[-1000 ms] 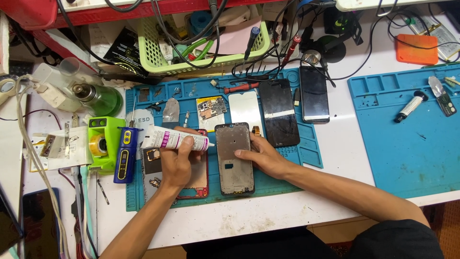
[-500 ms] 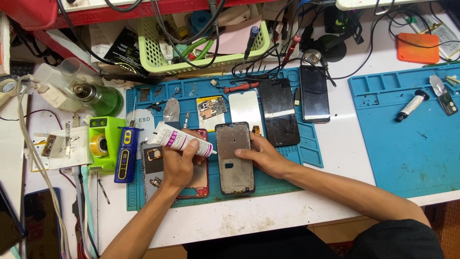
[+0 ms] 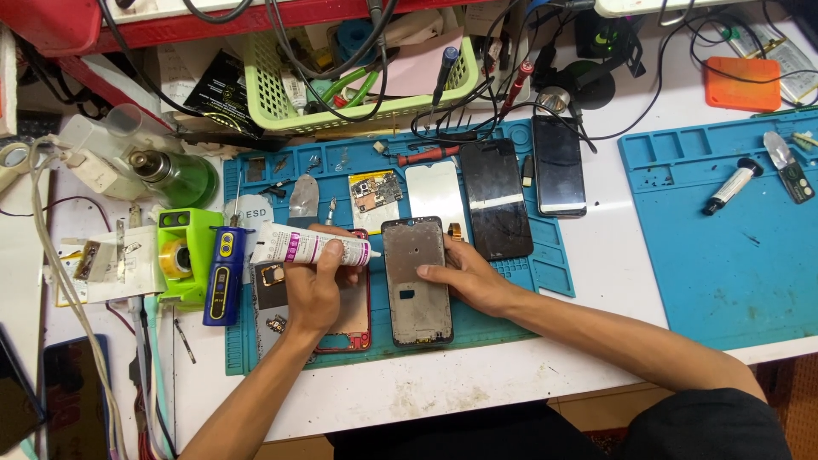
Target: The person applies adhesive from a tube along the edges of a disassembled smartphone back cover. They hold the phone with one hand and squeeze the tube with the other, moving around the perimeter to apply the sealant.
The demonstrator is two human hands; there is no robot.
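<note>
The left hand is closed around a white glue tube with pink markings, fingers wrapped over its body and the thumb pressed on top. The tube lies nearly level, its nozzle pointing right toward the upper left corner of a phone frame. Whether the tip actually touches the frame's edge is hard to tell from this height; it sits just beside it at least.

The right hand lies mostly open and flat, fingers spread across the frame's right side and pressing it down onto the blue work mat. The frame lies face up, upright in the view, grey inside with a dark rim.

Under the left hand lies a red-rimmed phone back, partly covered by the wrist. Above the frame, on the same mat, a white panel and a dark cracked screen lie side by side, with a small circuit board to their left. A blue handheld tool sits at the mat's left edge, beside a green tape holder.
</note>
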